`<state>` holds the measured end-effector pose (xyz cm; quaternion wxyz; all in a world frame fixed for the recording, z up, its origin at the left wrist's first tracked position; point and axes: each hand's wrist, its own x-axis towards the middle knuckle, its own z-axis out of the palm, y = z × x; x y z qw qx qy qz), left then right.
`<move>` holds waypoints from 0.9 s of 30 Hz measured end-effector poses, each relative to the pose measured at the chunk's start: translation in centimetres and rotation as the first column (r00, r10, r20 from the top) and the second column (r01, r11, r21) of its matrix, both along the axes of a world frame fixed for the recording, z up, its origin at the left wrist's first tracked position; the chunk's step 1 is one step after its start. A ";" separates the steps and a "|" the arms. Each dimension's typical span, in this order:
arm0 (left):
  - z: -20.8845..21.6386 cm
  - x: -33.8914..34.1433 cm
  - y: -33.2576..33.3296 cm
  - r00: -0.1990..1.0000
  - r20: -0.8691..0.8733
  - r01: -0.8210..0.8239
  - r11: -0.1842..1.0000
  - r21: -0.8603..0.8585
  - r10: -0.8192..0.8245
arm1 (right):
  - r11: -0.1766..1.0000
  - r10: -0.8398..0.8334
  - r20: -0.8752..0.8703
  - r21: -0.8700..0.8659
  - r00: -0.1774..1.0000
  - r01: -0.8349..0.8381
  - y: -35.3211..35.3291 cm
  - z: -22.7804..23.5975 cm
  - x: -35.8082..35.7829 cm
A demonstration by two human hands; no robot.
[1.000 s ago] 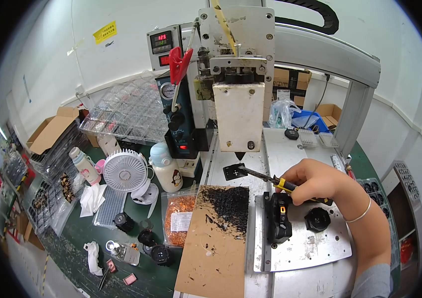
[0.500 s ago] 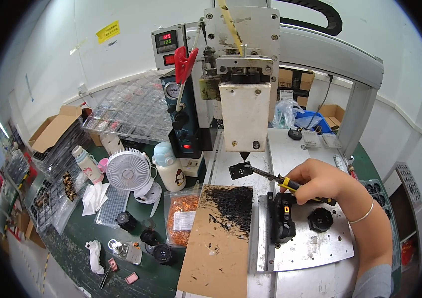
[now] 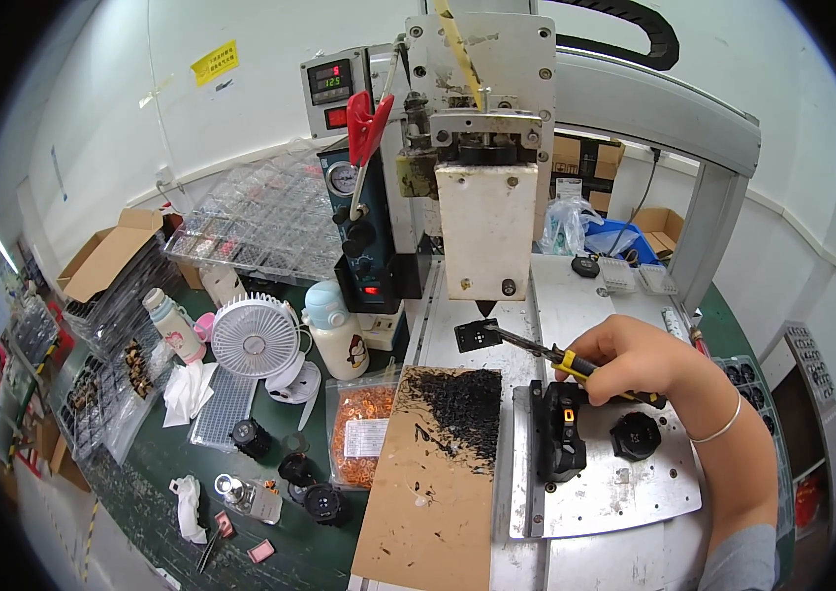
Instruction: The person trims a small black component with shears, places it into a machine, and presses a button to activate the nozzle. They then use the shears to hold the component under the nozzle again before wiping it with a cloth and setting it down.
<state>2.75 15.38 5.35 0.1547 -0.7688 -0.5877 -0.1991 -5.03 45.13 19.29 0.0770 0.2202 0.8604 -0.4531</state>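
Note:
My right hand is closed around yellow-and-black long-nose pliers, coming in from the right. In the jaws is the edge of a small, thin black square plate with a few holes. This plate hangs just below the dark pointed nozzle of the dispensing machine; whether they touch I cannot tell. Beneath my wrist, a black block-shaped fixture and a black round knob-like part sit on a metal plate. My left hand is out of view.
Brown cardboard smeared with black glue-like residue lies left of the metal plate. Further left stand a bag of orange parts, a white fan, a bottle and a glass bottle. The machine's white head overhangs the work.
The black plate has shifted very slightly to the right and tilted a little under the nozzle. The red digits on the controller display have changed. My right hand stays almost still.

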 end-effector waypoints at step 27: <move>0.2 0.1 -0.1 0.999 0.036 0.026 0.999 -0.044 -0.025 | 0.999 0.030 -0.047 0.022 0.998 -0.029 -0.8 0.0 -0.3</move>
